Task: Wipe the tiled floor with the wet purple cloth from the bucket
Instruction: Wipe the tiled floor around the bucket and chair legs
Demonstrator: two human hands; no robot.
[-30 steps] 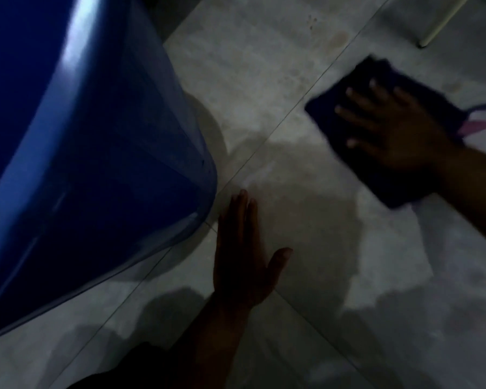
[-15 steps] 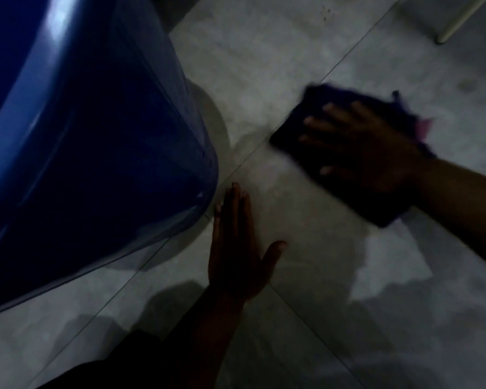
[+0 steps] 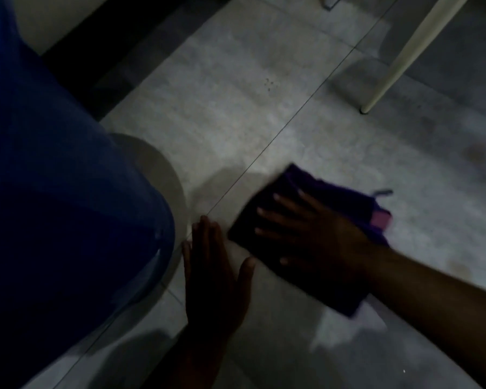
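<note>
Your right hand (image 3: 317,234) spread flat on the purple cloth (image 3: 334,192), your left hand (image 3: 212,276) open-palmed on the tiled floor (image 3: 236,108), blue bucket (image 3: 68,220) just left.

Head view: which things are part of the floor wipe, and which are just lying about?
In the job:
- purple cloth
- right hand, flat on the cloth
- tiled floor
- blue bucket

Just there:
- left hand, flat on the floor
- pale furniture leg
</note>
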